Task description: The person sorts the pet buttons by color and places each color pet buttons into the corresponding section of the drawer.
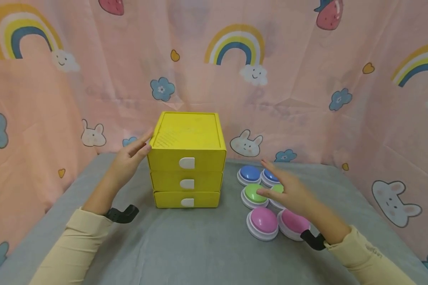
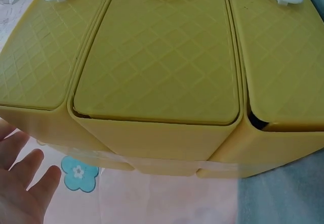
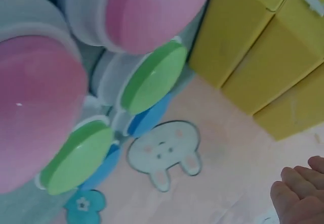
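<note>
Head view: the counter's [image 1: 185, 249] back edge is partly hidden by the drawer unit [image 1: 187, 159], its contact with the left hand's [image 1: 129, 157] straight, unladen fingers unclear; one green button [image 1: 278, 188] is overlapped by the right hand's [image 1: 293, 192] extended, unladen fingers. Left wrist: hand cropped. Right wrist: likewise.

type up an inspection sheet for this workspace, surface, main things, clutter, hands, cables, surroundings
Surface: grey cloth, lightly creased.
Main things: yellow three-drawer unit, upright, with a dark gap at a corner of its bottom drawer; six domed buttons on white bases to its right, two blue, two green, two pink.
Clutter: nothing seen.
Hands: left hand at the unit's upper left side, contact uncertain; right hand above the buttons, holding nothing; a black wrist mount on each wrist.
Cables: nothing seen.
Surroundings: patterned pink cloth behind and on both sides.
</note>
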Available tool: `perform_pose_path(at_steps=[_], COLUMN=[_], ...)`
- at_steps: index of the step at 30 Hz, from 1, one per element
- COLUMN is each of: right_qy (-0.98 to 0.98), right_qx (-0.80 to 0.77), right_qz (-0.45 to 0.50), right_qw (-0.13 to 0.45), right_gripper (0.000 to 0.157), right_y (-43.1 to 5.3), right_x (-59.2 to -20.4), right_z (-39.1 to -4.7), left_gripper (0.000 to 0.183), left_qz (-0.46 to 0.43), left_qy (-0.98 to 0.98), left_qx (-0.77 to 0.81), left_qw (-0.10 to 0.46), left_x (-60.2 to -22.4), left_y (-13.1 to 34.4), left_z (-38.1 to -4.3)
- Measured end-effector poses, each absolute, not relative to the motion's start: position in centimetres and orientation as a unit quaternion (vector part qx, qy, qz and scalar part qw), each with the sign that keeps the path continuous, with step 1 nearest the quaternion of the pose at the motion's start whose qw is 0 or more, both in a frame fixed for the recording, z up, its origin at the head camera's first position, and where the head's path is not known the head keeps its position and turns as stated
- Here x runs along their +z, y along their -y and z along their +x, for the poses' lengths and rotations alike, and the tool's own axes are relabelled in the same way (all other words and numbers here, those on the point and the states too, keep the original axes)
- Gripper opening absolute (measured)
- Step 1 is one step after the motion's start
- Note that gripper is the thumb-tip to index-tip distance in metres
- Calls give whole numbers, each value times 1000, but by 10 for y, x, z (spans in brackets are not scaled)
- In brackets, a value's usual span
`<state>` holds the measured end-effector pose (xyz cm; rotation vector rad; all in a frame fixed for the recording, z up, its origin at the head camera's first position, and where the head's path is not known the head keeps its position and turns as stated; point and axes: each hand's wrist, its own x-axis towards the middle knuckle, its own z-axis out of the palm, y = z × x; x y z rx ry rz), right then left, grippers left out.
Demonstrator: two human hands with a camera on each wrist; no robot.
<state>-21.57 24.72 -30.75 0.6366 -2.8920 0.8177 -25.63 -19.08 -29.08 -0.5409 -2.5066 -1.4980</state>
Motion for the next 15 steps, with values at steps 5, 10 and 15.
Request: perform_pose_path(at_steps=[5,10,15], right_qy=[932,918,885], right_qx=[274,303,381], right_qz=[234,251,267], right_qw=[50,47,11], right_gripper=[83,75,65], right_y=[-233,-219,-206], right_x=[-306,-301,-299], right_z=[-206,-199,-195], left_gripper=[55,53,52], left_qz=[-188,-192,-194], left_qy=[835,832,828], left_qx=[-509,-510,-514], left_qw=[95,108,114], left_x=[-293,-293,-294], left_y=[189,188,187], left_z=[-258,-259,-260])
